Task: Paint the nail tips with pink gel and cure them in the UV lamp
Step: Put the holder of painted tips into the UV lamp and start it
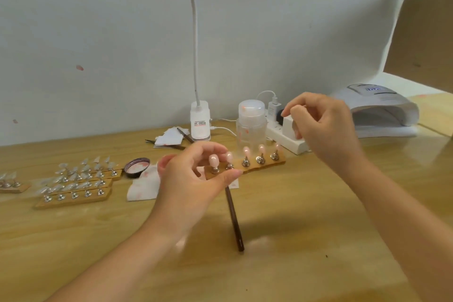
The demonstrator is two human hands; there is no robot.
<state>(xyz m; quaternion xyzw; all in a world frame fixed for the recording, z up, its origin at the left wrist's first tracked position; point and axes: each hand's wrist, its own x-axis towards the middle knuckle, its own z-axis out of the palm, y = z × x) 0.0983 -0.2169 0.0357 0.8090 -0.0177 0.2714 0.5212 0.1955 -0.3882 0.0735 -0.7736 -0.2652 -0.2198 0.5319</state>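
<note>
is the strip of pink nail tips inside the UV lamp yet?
No, the left hand holds the wooden strip of pink nail tips above the table, well left of the UV lamp.

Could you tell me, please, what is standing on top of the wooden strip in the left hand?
Five pink-coated nail tips on small metal stands sit in a row on the wooden strip. The left hand covers its near end.
</note>
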